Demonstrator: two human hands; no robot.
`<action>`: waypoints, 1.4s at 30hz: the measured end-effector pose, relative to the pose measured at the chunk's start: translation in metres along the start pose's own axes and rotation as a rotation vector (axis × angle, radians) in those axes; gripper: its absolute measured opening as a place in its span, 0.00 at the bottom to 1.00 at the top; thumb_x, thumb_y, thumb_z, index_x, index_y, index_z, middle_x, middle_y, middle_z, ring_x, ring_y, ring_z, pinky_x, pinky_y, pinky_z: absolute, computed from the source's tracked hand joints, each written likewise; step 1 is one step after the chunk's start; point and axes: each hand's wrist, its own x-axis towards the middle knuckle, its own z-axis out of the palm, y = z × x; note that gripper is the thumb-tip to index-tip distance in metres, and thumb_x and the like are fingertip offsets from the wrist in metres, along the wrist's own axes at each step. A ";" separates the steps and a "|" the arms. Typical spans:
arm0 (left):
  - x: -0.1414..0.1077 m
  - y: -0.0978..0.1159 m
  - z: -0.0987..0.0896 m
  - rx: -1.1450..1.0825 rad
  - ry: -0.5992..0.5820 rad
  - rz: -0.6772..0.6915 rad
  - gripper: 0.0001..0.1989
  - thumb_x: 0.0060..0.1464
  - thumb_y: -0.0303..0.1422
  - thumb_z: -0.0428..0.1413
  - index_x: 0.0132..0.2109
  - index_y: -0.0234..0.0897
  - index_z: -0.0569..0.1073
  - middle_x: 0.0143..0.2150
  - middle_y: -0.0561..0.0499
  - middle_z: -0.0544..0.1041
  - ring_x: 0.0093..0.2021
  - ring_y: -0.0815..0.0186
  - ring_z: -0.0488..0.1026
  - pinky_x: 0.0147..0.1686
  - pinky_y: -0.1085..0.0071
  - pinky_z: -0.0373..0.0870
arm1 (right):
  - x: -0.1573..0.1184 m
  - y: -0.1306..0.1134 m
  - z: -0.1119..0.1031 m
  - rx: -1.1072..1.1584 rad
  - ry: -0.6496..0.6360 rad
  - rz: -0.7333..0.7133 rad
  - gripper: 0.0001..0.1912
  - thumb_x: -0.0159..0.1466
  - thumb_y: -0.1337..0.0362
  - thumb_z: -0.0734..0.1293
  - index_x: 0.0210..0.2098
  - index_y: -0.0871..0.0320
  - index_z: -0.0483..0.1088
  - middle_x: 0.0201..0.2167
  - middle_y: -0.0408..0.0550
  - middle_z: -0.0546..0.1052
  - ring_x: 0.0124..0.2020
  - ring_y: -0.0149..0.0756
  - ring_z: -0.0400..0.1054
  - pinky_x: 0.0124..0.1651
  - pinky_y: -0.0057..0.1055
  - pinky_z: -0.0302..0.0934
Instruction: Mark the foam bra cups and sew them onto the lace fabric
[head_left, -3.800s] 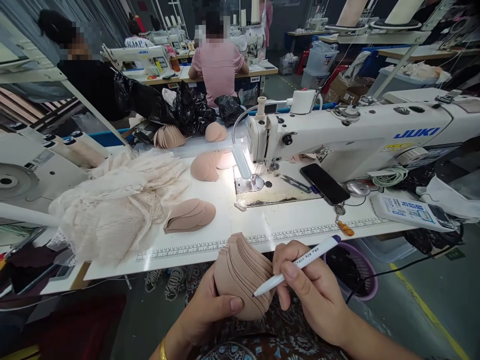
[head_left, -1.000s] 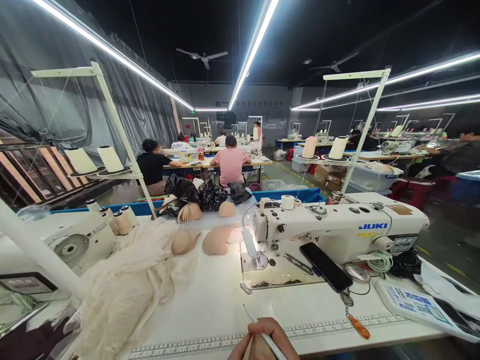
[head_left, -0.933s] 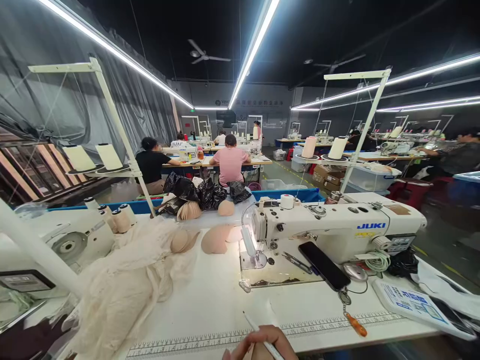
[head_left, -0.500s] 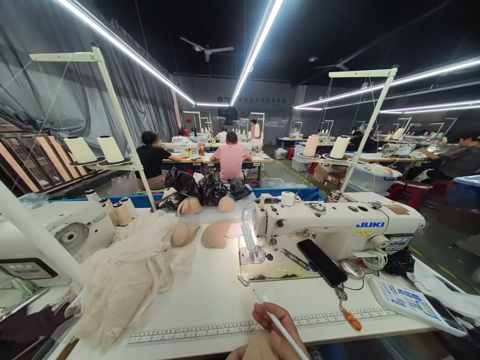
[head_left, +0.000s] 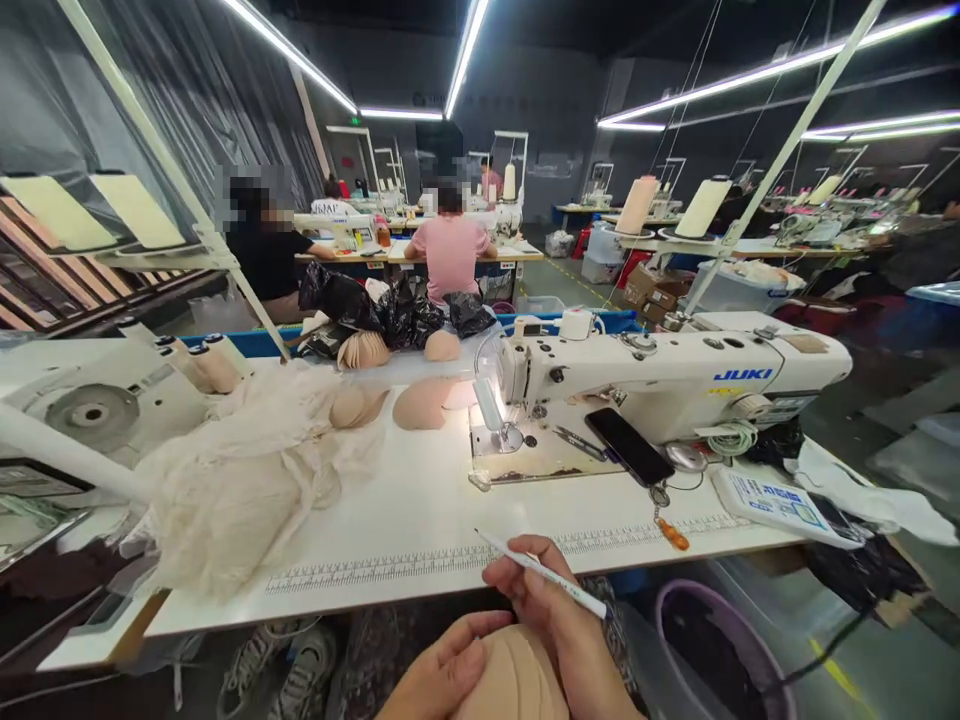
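**Strip-lit sewing room, cups (head_left: 517,680) and pen (head_left: 555,582) in hand**

Strip lights run over a dark room with rows of sewing tables. A person in pink (head_left: 450,255) sits ahead, facing away, and another in black (head_left: 262,255) sits to the left of them.

On the white table (head_left: 405,510) stands a JUKI machine (head_left: 652,365), its small lamp (head_left: 490,404) shining near the needle. Snips (head_left: 581,443) and a phone (head_left: 628,447) lie below its arm, an orange charm (head_left: 673,536) hanging off the phone's near end. Pale lace (head_left: 232,490) is heaped on the left, with loose pads (head_left: 358,405) against it; further pads sit by the black bags (head_left: 390,312) behind.

The cups, a nested beige stack, are below the table's front edge, low in view. The left hand (head_left: 457,660) is wrapped round their left side, thumb over the near face. The right hand (head_left: 555,610) pinches the pen between thumb and fingers, tip pointing up and left over the table near the printed ruler (head_left: 390,572). Its lower part lies along the stack's right side; whether it presses there, I cannot tell.

A purple basket (head_left: 661,608) stands on the floor at right.
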 end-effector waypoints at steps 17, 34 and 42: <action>-0.008 0.011 0.021 -0.271 0.051 -0.032 0.28 0.61 0.41 0.62 0.65 0.41 0.72 0.65 0.43 0.74 0.70 0.46 0.65 0.71 0.51 0.57 | 0.017 -0.018 -0.008 0.026 -0.110 0.035 0.16 0.65 0.52 0.74 0.47 0.53 0.72 0.38 0.45 0.83 0.39 0.38 0.76 0.46 0.33 0.66; -0.005 0.003 0.019 -0.322 0.020 -0.040 0.30 0.63 0.43 0.60 0.70 0.45 0.69 0.68 0.46 0.72 0.72 0.46 0.63 0.73 0.50 0.54 | 0.006 -0.024 -0.020 -0.194 -0.192 -0.094 0.14 0.74 0.49 0.66 0.52 0.50 0.71 0.43 0.46 0.81 0.44 0.42 0.75 0.53 0.40 0.64; -0.003 -0.003 0.022 -0.319 0.147 -0.028 0.28 0.64 0.48 0.61 0.65 0.42 0.74 0.67 0.43 0.74 0.70 0.48 0.65 0.72 0.54 0.56 | -0.011 -0.042 -0.027 -0.690 -0.131 -0.141 0.12 0.73 0.53 0.68 0.52 0.50 0.72 0.46 0.46 0.80 0.50 0.44 0.73 0.55 0.38 0.63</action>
